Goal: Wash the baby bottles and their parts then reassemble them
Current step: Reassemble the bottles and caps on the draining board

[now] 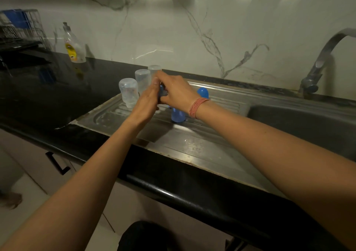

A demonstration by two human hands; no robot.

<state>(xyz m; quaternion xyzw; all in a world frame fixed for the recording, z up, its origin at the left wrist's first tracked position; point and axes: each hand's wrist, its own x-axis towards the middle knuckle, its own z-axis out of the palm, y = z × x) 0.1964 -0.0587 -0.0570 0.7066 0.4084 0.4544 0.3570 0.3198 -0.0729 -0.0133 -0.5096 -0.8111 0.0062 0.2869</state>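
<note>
Three clear baby bottles stand upside down on the steel drainboard (192, 140): one at the front left (128, 94), one behind it (143, 80), and a third (154, 68) partly hidden by my hands. My left hand (148, 101) and my right hand (176, 92) meet above the drainboard and together grip a small blue bottle part (161, 91), mostly hidden between the fingers. A blue cap (178, 115) stands on the drainboard under my right wrist. Another blue cap (202, 92) stands behind it.
The sink basin (300, 121) lies to the right, with a steel tap (323, 61) arching over it. A dish soap bottle (74, 44) stands on the black counter (48, 96) at the back left, beside a wire dish rack (21, 29). A cabinet handle (57, 163) shows below the counter edge.
</note>
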